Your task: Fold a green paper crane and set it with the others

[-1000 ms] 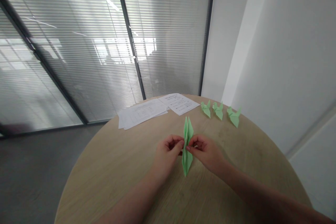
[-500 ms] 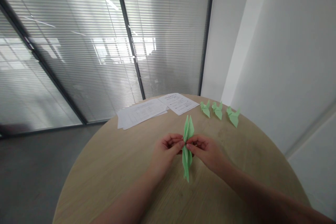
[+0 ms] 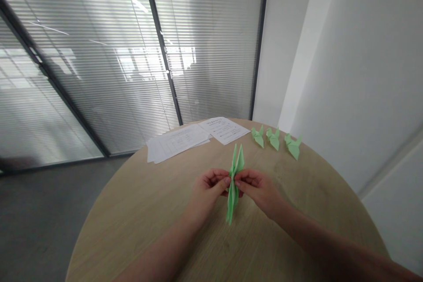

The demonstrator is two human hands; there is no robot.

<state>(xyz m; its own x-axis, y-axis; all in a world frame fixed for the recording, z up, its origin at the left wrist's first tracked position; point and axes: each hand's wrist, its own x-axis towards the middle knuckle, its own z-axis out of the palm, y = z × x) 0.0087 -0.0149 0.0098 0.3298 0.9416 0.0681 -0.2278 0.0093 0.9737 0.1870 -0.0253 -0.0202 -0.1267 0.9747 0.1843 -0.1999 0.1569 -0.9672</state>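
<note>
A long, narrow folded piece of green paper (image 3: 234,191) stands on edge above the round wooden table (image 3: 139,211). My left hand (image 3: 209,187) pinches its middle from the left. My right hand (image 3: 258,188) pinches the same spot from the right. Both hands have thumb and forefinger pressed together on the paper, and their fingertips almost meet. The paper's two pointed ends stick out above and below the hands.
Three finished green paper cranes (image 3: 274,139) stand in a row at the table's far right. White printed sheets (image 3: 194,137) lie at the far edge. Glass walls with blinds (image 3: 99,53) stand behind, a white wall to the right.
The lower tip of the green paper has swung a little to the left and the piece has narrowed edge-on. Both hands stay pinched at its middle.
</note>
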